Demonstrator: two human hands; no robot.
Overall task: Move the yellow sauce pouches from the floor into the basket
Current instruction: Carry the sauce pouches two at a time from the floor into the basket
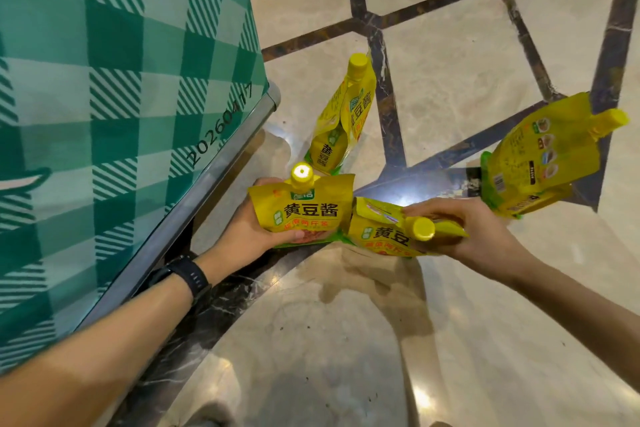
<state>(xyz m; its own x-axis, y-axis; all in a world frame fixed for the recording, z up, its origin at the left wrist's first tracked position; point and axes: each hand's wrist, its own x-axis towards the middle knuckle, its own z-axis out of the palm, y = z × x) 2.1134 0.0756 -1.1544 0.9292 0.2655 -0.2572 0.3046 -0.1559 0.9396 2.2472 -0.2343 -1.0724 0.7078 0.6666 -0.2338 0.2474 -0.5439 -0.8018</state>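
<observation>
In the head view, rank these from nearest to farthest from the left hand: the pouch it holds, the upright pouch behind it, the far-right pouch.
1. Held pouch, in the left hand.
2. Upright pouch, just beyond.
3. Far-right pouch, across the floor.

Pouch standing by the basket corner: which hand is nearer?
Left. The left hand grips a pouch just below the standing pouch; the right hand is farther right, gripping another.

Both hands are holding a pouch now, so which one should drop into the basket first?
Left, probably. The left hand with its pouch is right beside the green checked basket; the right hand holds its pouch farther out over the floor.
</observation>
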